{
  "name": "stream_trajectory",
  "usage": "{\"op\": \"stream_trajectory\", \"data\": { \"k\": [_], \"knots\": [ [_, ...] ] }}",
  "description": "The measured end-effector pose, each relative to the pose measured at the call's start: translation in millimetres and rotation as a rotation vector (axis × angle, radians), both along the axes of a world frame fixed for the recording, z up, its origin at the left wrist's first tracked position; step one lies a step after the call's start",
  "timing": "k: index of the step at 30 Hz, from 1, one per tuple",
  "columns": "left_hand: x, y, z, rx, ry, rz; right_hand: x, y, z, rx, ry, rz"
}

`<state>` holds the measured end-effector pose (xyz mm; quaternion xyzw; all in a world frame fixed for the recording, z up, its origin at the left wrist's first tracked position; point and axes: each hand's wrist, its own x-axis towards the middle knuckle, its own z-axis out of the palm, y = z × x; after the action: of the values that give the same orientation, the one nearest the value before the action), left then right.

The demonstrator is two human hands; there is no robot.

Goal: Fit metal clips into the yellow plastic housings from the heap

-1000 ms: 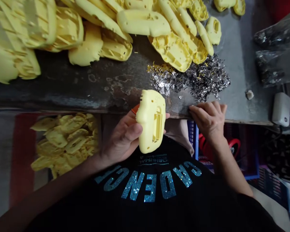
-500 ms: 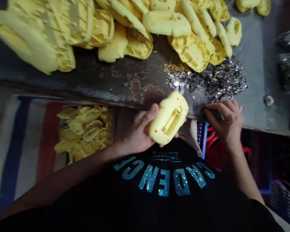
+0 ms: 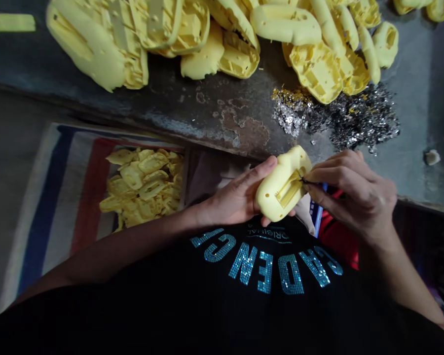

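The left hand (image 3: 240,199) clamps the yellow plastic shell (image 3: 271,191) just beside the grip of the right hand (image 3: 358,190), which pinches a small dark piece (image 3: 302,179) at the shell's slot (image 3: 289,194), where slack fingers could let it fall.

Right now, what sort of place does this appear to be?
Probably an assembly workshop: many similar yellow plastic shells heaped on a worn dark table, a loose pile of small shiny pieces beside them, and another yellow casing held in the left hand.
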<state>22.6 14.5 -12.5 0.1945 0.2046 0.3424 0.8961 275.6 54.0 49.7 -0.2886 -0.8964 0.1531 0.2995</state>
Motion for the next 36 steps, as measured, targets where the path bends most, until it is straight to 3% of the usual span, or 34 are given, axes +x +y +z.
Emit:
{"op": "stream_trajectory", "data": {
  "k": [7,12,21,28,31,36],
  "knots": [
    [2,-5,0.1,0.03,0.006,0.025,-4,-7,17.6,0.187,-0.215,0.049],
    [4,-6,-1.9,0.072,0.013,0.057,-8,-11,20.3,0.244,-0.273,0.038],
    [2,-7,-2.5,0.016,0.019,0.047,-7,-24,10.6,0.141,-0.114,-0.116],
    [6,-10,1.6,0.09,0.064,0.128,-11,-25,-1.0,-0.017,0.083,-0.212],
    [9,-12,5.6,0.119,0.12,0.204,-12,-25,0.8,-0.023,0.038,-0.193],
    [11,-17,9.4,0.143,0.236,0.267,-10,-23,-0.4,0.096,-0.148,-0.163]
  ]
}}
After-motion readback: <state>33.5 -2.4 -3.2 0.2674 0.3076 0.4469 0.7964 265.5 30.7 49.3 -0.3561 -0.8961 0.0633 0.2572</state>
